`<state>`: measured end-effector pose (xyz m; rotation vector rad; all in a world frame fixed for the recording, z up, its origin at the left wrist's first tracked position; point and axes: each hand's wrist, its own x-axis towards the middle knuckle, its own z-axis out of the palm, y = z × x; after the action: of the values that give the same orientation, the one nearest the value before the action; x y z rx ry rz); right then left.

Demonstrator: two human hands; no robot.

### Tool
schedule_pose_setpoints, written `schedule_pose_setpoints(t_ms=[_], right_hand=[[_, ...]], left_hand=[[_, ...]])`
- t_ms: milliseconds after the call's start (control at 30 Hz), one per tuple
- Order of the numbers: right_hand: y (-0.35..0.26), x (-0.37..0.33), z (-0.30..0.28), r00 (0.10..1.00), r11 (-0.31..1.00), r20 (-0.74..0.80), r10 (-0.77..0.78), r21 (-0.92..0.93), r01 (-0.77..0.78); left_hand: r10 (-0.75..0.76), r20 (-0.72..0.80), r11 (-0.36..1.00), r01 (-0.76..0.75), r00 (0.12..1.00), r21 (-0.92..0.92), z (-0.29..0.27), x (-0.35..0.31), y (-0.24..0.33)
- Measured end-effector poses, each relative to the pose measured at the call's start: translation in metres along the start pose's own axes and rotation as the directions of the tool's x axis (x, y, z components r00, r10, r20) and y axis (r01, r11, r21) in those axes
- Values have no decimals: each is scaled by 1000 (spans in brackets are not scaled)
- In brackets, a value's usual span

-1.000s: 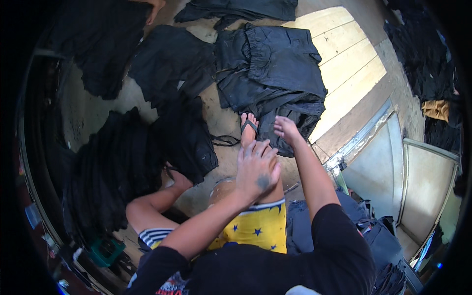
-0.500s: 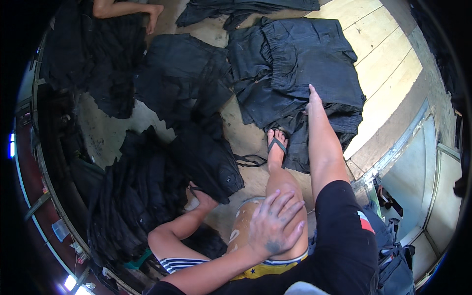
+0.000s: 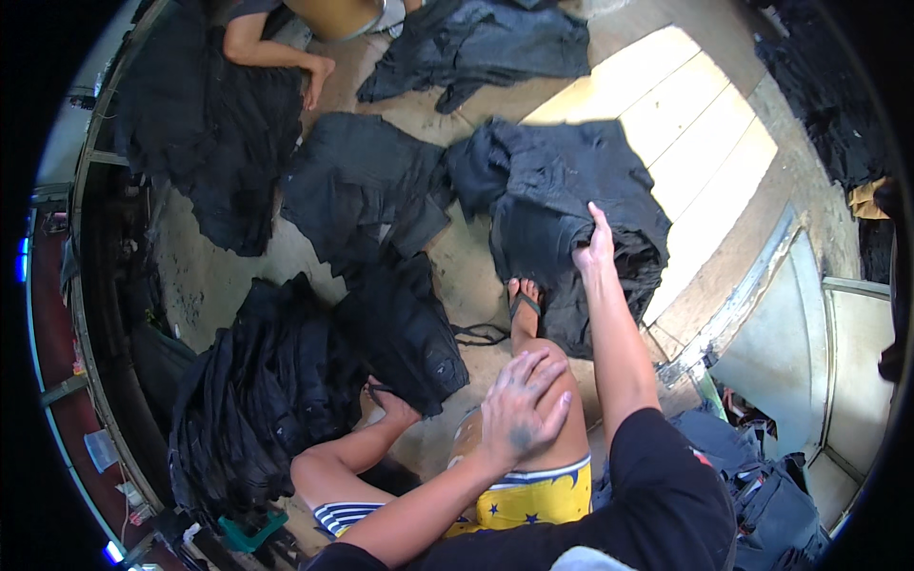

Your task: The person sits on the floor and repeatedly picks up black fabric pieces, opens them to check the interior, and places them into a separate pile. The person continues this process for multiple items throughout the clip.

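Observation:
My right hand (image 3: 594, 249) reaches forward to a pile of black garments (image 3: 562, 181), some with gathered waistbands. One finger or the thumb lies stretched over the cloth; the other fingers are partly hidden in its folds, and they seem to grip the upper garment's near edge. Beside the hand, the cloth stands up in a dark, shadowed opening. My left hand (image 3: 522, 409) rests on my raised right knee with its fingers spread, holding nothing. My sandalled right foot (image 3: 524, 306) is at the pile's near left edge.
Another flat black pile (image 3: 362, 186) lies left of centre. A rumpled black heap (image 3: 257, 400) is by my left leg. Another person's bare foot (image 3: 319, 81) is beside a dark stack (image 3: 233, 143). Sunlight falls on floorboards (image 3: 719, 124) at the right. A green object (image 3: 252, 533) sits lower left.
The upper garment has shifted and become more rumpled around my right hand, its gathered band less plain. My view has tilted, bringing more of the far side into sight. My left hand stays on the knee.

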<state>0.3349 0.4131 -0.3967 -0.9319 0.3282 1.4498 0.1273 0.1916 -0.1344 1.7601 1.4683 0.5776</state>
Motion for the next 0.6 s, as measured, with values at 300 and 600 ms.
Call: schedule_pose_setpoints(t_ms=[300, 600], right_hand=[[-47, -279, 127, 922, 980, 382, -63, -151, 130], [-87, -564, -27, 830, 912, 534, -161, -241, 332]], left_hand=[[52, -71, 995, -58, 996, -85, -4, -32, 6], [104, 710, 844, -439, 696, 307, -33, -203, -107]])
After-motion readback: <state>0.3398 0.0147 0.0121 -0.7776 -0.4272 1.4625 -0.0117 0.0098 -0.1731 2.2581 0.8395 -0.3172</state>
